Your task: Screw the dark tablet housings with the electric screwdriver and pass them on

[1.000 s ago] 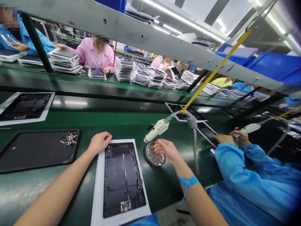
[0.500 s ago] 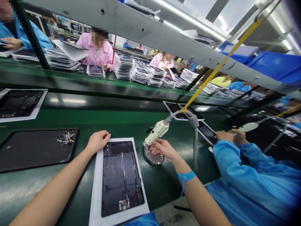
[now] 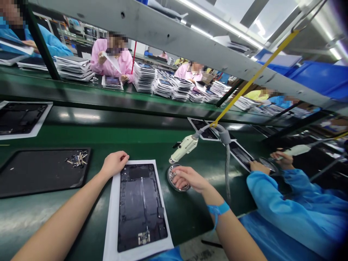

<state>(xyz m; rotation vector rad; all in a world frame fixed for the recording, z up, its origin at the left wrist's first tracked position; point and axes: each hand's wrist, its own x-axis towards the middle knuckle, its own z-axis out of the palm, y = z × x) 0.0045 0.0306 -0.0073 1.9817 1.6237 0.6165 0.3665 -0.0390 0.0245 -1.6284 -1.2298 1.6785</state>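
Observation:
A dark tablet back shell [image 3: 141, 206] lies on a white sheet [image 3: 112, 224] on the green belt in front of me. My left hand [image 3: 114, 163] rests curled on the sheet's upper left corner, fingers closed against the shell's edge. My right hand [image 3: 190, 178] reaches over a round metal dish of small screws [image 3: 174, 174], fingertips bent down into it; what they pinch is hidden. A white electric screwdriver [image 3: 185, 148] hangs on a yellow cord just above the dish, untouched.
A black tray [image 3: 40, 172] with several loose metal parts [image 3: 77, 158] lies to the left. Another shell [image 3: 21, 117] sits further left. A co-worker in a blue sleeve [image 3: 285, 203] works at my right with their own screwdriver [image 3: 296, 149]. Stacks of tablets [image 3: 163, 87] line the far bench.
My right hand dropped from near the screwdriver's tip down into the screw dish. My left hand stayed on the sheet's corner. The screwdriver swung slightly.

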